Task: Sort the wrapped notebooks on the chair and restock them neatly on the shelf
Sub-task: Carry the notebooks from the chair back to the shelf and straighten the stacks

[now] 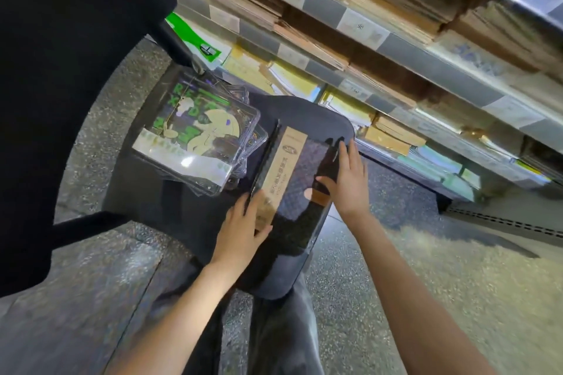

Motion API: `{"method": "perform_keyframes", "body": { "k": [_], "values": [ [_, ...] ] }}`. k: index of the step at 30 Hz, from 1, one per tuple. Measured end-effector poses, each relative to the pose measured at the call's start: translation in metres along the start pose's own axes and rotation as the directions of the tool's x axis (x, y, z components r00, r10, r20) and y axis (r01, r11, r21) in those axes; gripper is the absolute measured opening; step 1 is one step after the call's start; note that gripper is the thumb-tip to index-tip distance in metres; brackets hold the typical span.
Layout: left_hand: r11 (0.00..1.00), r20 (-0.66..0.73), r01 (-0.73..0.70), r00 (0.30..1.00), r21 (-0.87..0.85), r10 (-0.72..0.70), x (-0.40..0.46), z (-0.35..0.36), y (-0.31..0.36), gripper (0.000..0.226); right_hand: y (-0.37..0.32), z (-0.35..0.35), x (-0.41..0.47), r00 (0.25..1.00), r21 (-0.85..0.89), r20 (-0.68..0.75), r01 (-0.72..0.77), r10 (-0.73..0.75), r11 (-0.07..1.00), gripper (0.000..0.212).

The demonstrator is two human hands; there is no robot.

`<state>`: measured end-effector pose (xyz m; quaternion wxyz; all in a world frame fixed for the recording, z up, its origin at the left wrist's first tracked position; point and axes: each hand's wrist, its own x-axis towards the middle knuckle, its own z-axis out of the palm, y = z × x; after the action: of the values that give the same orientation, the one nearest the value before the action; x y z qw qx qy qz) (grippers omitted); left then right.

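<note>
A stack of dark wrapped notebooks (300, 179) lies on the right part of the black chair seat (170, 201), its glossy film catching reflections; a kraft-brown paper band (281, 167) with printed characters runs along the top notebook's left side. The left hand (243, 228) rests on the stack's near left corner, fingers (248, 207) fairly straight and spread over the lower end of the band, the thumb lying along the near edge. The right hand (347, 179) lies flat on the right side of the stack, fingers (345, 149) extended toward the far corner and the thumb pointing left across the cover; neither hand curls round the stack. Just to the left, on the same seat, sits a second, loosely fanned pile of clear-cased notebooks (198, 137), the top one showing a pale cartoon figure and green lettering. The chair's black backrest (76, 70) fills the left of the view. Beyond the seat stands a shelf unit (426, 70) with several tiers, stacked with brown and yellow-edged stationery, with price labels (359, 28) along the shelf rails. The floor (426, 283) is speckled grey, and the person's grey trouser legs (283, 329) show below the seat.
</note>
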<state>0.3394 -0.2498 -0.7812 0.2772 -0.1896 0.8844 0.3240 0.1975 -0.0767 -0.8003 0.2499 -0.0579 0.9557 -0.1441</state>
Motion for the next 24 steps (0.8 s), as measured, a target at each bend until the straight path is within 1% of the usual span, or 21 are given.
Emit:
{"method": "perform_keyframes", "body": {
  "k": [2,4,6,8,10,12,13,15,19,24],
  "values": [
    [0.999,0.046,0.046,0.998,-0.020,-0.045,0.003,0.002,-0.001,0.075,0.004,0.003,0.003,1.000,0.044,0.015,-0.018,0.017,0.999,0.085],
    [0.998,0.078,0.071,0.994,-0.004,-0.070,0.006,0.005,-0.002,0.081,0.007,0.004,0.006,0.999,0.105,0.029,-0.046,0.043,0.993,0.088],
    [0.997,0.073,0.068,0.995,0.036,-0.071,0.007,0.007,-0.003,0.086,0.008,0.005,0.008,0.998,0.176,0.035,-0.064,0.059,0.982,0.089],
    [0.997,0.063,0.066,0.996,0.035,-0.068,0.006,0.008,-0.003,0.090,0.009,0.006,0.009,0.995,0.259,0.051,-0.093,0.082,0.961,0.090],
    [0.997,0.059,0.072,0.996,-0.028,-0.070,0.006,0.010,-0.003,0.093,0.011,0.008,0.010,0.990,0.341,0.075,-0.135,0.117,0.930,0.091],
    [0.983,0.055,0.094,0.995,-0.158,-0.086,0.006,0.010,-0.004,0.096,0.011,0.008,0.010,0.986,0.408,0.091,-0.167,0.143,0.898,0.089],
    [0.969,0.050,0.105,0.994,-0.223,-0.096,0.007,0.010,-0.004,0.097,0.011,0.007,0.010,0.985,0.427,0.094,-0.171,0.145,0.888,0.087],
    [0.946,0.039,0.119,0.993,-0.302,-0.112,0.010,0.009,-0.004,0.097,0.009,0.004,0.011,0.985,0.437,0.096,-0.172,0.145,0.883,0.083],
    [0.927,0.039,0.119,0.993,-0.355,-0.112,0.011,0.011,-0.009,0.100,0.007,-0.001,0.010,0.982,0.451,0.104,-0.190,0.160,0.872,0.079],
    [0.885,0.004,0.076,0.996,-0.458,-0.084,0.004,0.017,-0.007,0.099,0.007,-0.002,0.000,0.977,0.545,0.095,-0.210,0.188,0.812,0.076]
  ]
}}
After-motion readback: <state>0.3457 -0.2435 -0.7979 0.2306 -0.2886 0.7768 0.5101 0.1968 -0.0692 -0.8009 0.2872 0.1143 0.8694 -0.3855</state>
